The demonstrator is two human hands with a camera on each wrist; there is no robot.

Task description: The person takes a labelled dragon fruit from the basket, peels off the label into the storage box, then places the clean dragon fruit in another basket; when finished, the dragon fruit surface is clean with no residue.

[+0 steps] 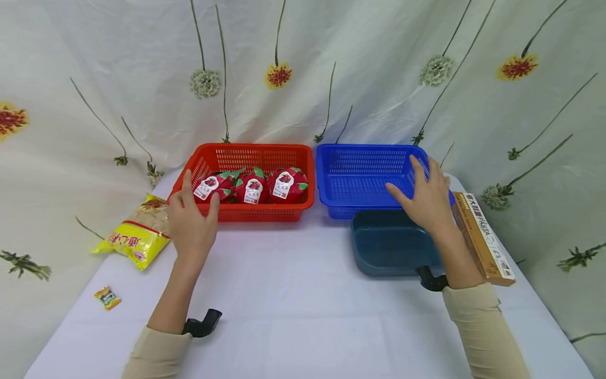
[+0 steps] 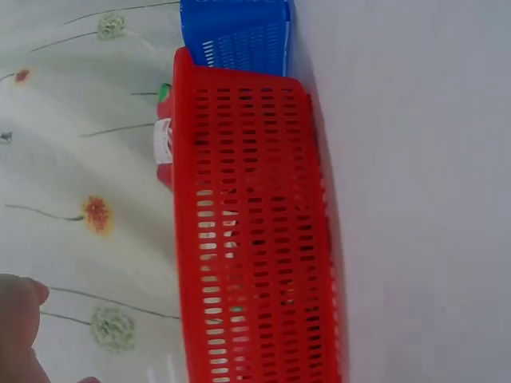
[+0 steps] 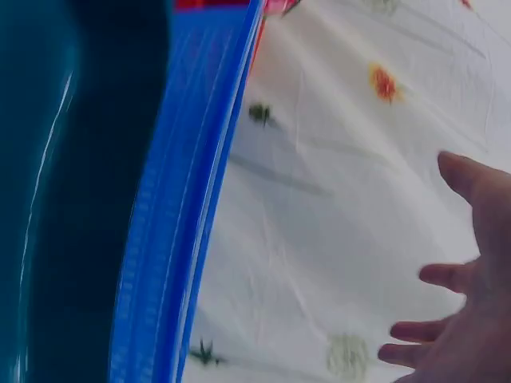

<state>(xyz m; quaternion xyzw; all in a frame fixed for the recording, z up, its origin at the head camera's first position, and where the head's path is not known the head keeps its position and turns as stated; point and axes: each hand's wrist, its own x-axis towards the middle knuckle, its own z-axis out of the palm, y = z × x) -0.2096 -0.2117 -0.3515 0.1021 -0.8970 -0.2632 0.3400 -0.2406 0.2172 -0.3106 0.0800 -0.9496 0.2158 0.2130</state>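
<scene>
A red basket (image 1: 265, 213) holds three red dragon fruits (image 1: 286, 184) with white labels. My left hand (image 1: 191, 221) is at its front left corner, fingers straight and thumb against the front wall, holding nothing. The left wrist view shows the red basket's slotted wall (image 2: 255, 239) and one fingertip (image 2: 17, 319) at the lower left. An empty blue basket (image 1: 322, 179) stands to the right of the red one. My right hand (image 1: 426, 197) hovers over its front right part with fingers spread. The right wrist view shows those spread fingers (image 3: 463, 319) beside the blue rim (image 3: 176, 223).
A dark teal tray (image 1: 388, 245) lies just in front of the blue basket. A long pasta box (image 1: 480, 237) sits at the table's right edge. A yellow snack bag (image 1: 137, 234) and a small candy (image 1: 107, 298) lie on the left. A flowered cloth hangs behind.
</scene>
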